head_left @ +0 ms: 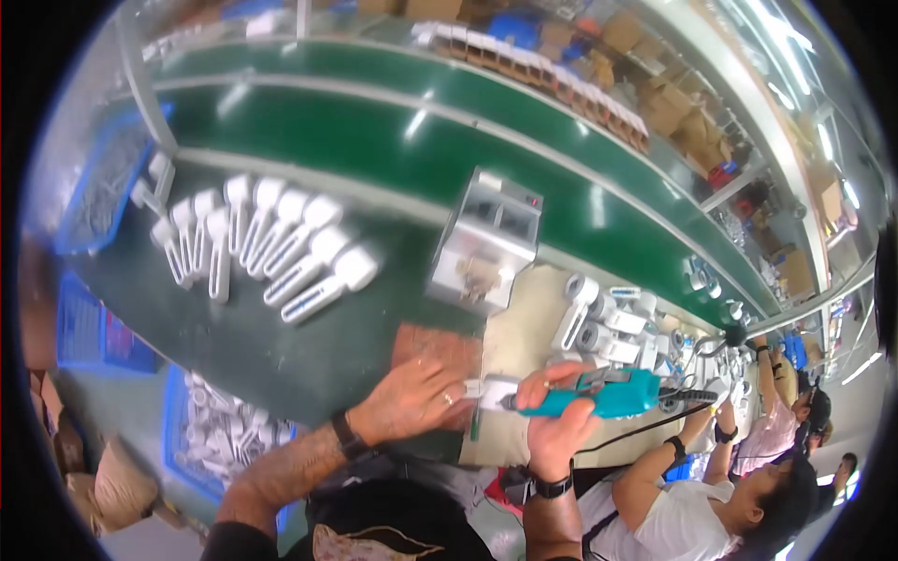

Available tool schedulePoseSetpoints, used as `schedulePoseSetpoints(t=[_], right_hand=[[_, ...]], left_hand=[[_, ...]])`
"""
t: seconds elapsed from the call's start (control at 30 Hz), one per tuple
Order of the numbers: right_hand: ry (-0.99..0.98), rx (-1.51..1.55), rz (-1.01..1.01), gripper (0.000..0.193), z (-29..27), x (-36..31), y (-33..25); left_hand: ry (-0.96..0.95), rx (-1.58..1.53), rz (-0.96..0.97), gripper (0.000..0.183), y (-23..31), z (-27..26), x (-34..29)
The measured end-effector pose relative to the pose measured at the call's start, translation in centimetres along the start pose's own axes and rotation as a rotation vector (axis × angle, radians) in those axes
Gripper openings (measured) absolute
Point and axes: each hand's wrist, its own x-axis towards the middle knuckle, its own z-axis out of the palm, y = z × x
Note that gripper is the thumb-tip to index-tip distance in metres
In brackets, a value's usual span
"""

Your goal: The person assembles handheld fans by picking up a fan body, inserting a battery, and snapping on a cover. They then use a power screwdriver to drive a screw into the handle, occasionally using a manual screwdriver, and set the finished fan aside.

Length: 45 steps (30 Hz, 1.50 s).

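Note:
My right hand (559, 425) is closed around a teal electric screwdriver (617, 394), which lies nearly level with its tip pointing left. That tip meets a small white plastic part (496, 393). From the other side, my left hand (412, 402) grips the white part with its fingers bent, over a reddish-brown mat (432, 348). How the tip sits on the part is too small to make out. A black cable trails from the screwdriver's right end.
White long-handled units (281, 229) lie fanned across the green table. Beyond the mat stands a metal box machine (486, 245); more white units (613, 327) are heaped to the right. Blue crates (173, 449) of parts stand at the left. Co-workers (692, 510) sit at the right.

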Motion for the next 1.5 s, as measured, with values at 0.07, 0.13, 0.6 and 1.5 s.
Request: schedulePoseSetpoints(t=[0.07, 0.13, 0.6, 1.5], right_hand=[[0.024, 0.011, -0.012, 0.069, -0.3, -0.6, -0.4], [0.053, 0.057, 0.05, 0.074, -0.9, -1.0, -0.5], [0.062, 0.03, 0.088, 0.074, -2.3, -1.8, -0.5], [-0.037, -0.054, -0.08, 0.067, 2.9, -2.1, -0.1]], left_hand=[[-0.034, 0.036, -0.017, 0.03, 0.9, -0.3, 0.0], [-0.077, 0.065, -0.061, 0.031, 1.6, -0.5, -0.2], [-0.011, 0.079, -0.285, 0.03, 3.4, 0.3, -1.2], [-0.086, -0.155, -0.292, 0.029, 0.3, -0.3, -1.6]])
